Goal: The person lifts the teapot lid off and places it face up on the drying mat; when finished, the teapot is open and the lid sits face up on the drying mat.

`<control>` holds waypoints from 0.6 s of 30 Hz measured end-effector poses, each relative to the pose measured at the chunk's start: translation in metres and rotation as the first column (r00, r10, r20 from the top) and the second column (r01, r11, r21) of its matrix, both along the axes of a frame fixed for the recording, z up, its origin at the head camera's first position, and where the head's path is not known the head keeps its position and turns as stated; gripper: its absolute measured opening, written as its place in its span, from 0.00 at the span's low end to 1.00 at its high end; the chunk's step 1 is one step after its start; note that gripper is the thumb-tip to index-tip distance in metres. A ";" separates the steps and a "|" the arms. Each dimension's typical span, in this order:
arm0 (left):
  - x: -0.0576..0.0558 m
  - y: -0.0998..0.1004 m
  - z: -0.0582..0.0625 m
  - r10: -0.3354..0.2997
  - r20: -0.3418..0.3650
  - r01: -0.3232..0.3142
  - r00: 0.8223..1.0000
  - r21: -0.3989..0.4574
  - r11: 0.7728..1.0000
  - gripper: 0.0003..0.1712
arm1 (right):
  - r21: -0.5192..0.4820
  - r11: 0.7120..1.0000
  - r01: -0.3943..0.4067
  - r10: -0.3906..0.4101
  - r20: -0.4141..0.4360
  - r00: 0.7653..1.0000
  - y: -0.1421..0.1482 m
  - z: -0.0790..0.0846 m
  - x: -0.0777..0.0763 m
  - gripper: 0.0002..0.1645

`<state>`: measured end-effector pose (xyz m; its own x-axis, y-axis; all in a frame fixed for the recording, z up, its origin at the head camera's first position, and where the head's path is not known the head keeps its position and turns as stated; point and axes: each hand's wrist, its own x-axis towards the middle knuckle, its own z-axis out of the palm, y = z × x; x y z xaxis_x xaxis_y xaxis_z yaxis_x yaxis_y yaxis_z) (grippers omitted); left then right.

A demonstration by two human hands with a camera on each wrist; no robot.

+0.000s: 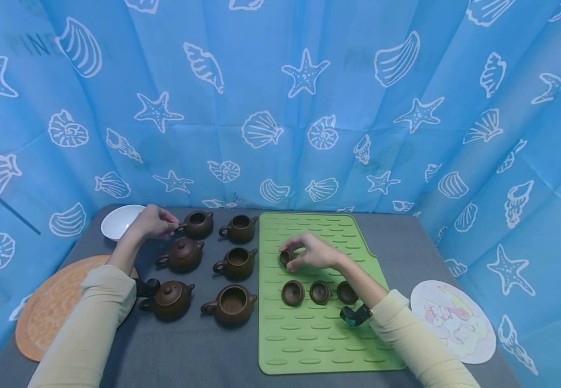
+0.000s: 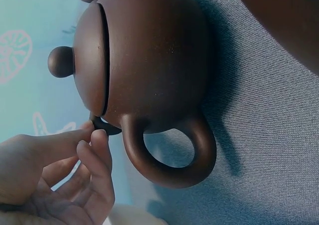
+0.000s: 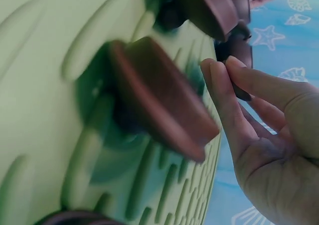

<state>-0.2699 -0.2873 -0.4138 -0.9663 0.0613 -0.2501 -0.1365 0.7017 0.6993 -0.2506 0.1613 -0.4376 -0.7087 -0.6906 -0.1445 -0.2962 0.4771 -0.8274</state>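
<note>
At the back left, my left hand [image 1: 156, 222] pinches the handle of a dark brown teapot [image 1: 199, 224] whose top is uncovered. Close beside that hand, a lidded teapot [image 2: 154, 60] fills much of the left wrist view. Over the green mat, my right hand [image 1: 311, 251] holds a small brown teapot lid [image 1: 286, 258] between thumb and fingers, its hollow side showing. Most of this lid is hidden by the fingers in the right wrist view. Three more lids lie hollow side up in a row just nearer, among them the left lid [image 1: 292, 293] and the right lid [image 1: 346, 292].
Lidless teapots stand left of the ribbed green mat [image 1: 309, 345], including a near one [image 1: 232, 307]. A second lidded teapot [image 1: 169, 300] is at the near left. Around them are a white bowl [image 1: 114, 223], an orange round mat [image 1: 42, 323] and a white patterned round mat [image 1: 474, 328].
</note>
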 end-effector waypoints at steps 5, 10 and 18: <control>0.002 0.001 0.002 -0.003 -0.001 0.003 1.000 -0.003 1.000 0.15 | 0.050 0.999 0.000 0.001 -0.031 1.000 0.005 -0.007 -0.001 0.26; 0.001 0.000 0.002 -0.003 0.000 0.003 1.000 -0.012 1.000 0.15 | 0.010 1.000 -0.006 0.005 0.058 0.998 0.005 -0.010 0.000 0.27; 0.003 0.001 0.003 -0.008 -0.008 0.007 1.000 -0.015 1.000 0.15 | -0.014 1.000 -0.023 0.024 0.086 0.996 0.005 -0.010 0.003 0.27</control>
